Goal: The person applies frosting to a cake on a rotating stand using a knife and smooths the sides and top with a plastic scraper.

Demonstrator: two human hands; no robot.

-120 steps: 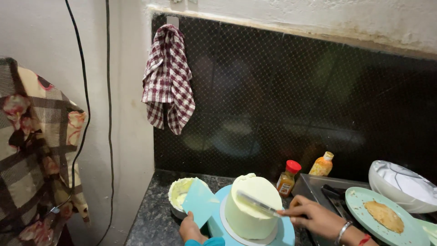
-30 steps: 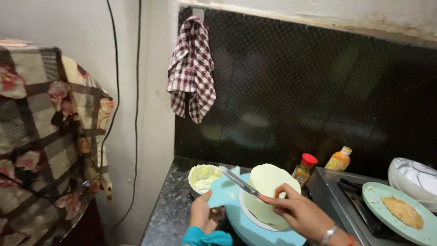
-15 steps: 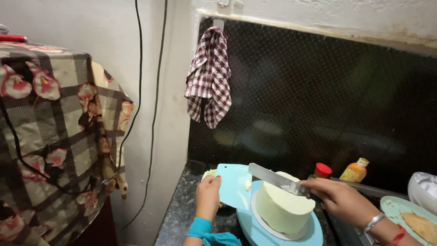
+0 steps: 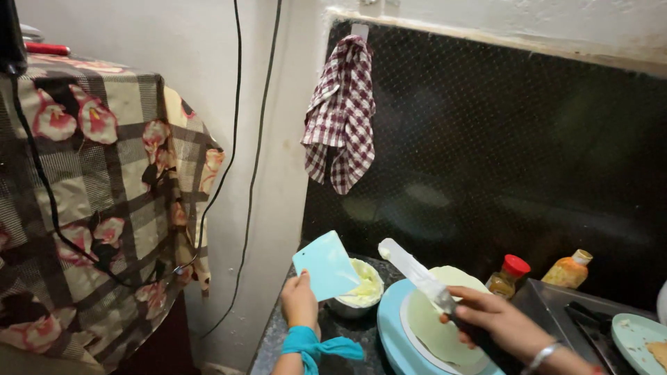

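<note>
My left hand (image 4: 299, 301) holds a light blue plastic scraper (image 4: 325, 264) upright over a small bowl of pale cream (image 4: 358, 292). My right hand (image 4: 495, 322) grips a long metal spatula (image 4: 415, 270), its cream-smeared blade pointing up and left above a cake (image 4: 436, 321) frosted in pale green-white icing. The cake stands on a light blue turntable (image 4: 392, 340) on the dark counter. A teal cloth (image 4: 310, 344) is tied around my left wrist.
A checked red-and-white towel (image 4: 341, 114) hangs on the dark tiled wall. Two small bottles (image 4: 508, 274), one red-capped and one orange (image 4: 568, 269), stand behind the cake. A stove (image 4: 566, 314) and a plate (image 4: 636, 333) lie to the right. A floral checked cloth (image 4: 97, 201) covers something at left.
My left hand has picked the blue scraper up off the turntable and raised it over the bowl. My right hand has lifted the spatula away from the cake. The view has swung left.
</note>
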